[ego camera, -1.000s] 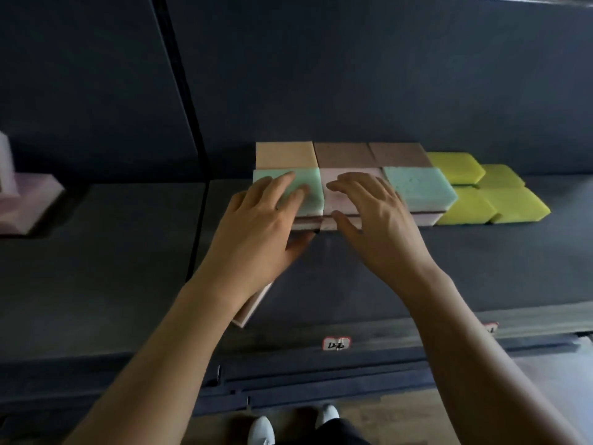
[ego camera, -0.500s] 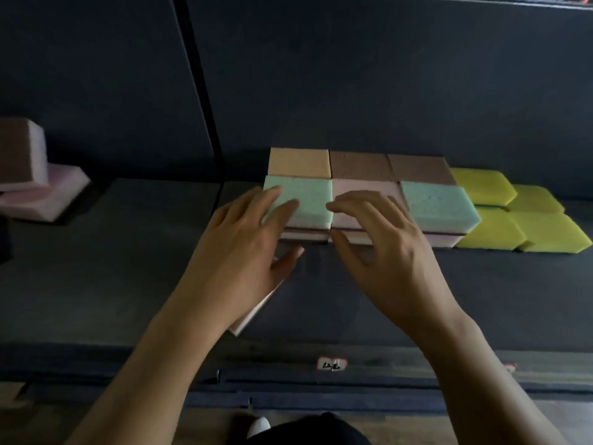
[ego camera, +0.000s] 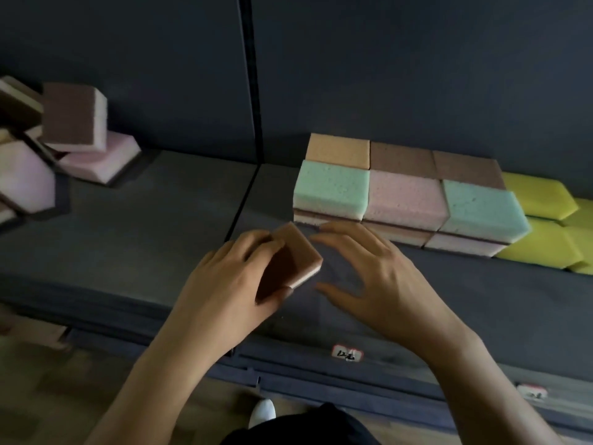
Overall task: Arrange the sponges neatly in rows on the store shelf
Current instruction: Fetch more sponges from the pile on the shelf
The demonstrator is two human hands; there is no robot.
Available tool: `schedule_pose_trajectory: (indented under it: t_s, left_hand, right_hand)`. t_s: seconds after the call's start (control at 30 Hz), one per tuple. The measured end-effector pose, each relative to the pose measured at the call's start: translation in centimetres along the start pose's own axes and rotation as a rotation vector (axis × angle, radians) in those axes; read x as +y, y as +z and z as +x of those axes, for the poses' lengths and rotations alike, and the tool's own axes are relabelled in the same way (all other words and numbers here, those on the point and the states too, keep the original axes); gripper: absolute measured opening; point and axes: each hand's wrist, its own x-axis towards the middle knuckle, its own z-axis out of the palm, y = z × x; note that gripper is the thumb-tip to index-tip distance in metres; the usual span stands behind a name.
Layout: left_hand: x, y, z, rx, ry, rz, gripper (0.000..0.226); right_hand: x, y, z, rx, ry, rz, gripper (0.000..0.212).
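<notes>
One sponge [ego camera: 293,260] in left hand [ego camera: 224,284]

You will find two small red-bordered price tags [ego camera: 347,352] on the shelf's front rail [ego camera: 288,358]; their handwritten marks are illegible.

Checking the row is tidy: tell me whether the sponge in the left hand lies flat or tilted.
Tilted. The brown sponge sits angled in the left hand, one corner raised, above the shelf.

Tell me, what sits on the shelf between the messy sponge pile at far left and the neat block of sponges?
Nothing sits there. In the head view, bare dark shelf runs from the loose pile to the stacked block, crossed only by a divider seam.
</notes>
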Motion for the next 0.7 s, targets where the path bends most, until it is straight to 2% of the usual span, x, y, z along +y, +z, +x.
schedule_pose_trajectory:
  t_s: [0.13, 0.27, 0.53, 0.7]
  left_hand:
    - [1.2, -0.4, 1.0, -0.076, 0.228, -0.169, 0.066]
    - [2.4, 0.1, 2.3, -0.081, 0.367, -0.194, 0.064]
    - [3.6, 1.3, 3.9, -0.017, 0.419, -0.055, 0.074]
    - [3.7, 1.3, 4.1, 0.008, 0.436, -0.117, 0.07]
  right_hand:
    - [0.9, -1.5, -1.1, -0.093, 0.018, -0.022, 0.075]
    - [1.4, -2.5, -2.5, -0.089, 0.031, 0.013, 0.071]
    - [2.5, -3.3, -4.2, 0.018, 0.098, 0.051, 0.058]
    - [2.8, -3.2, -4.8, -0.008, 0.103, 0.053, 0.066]
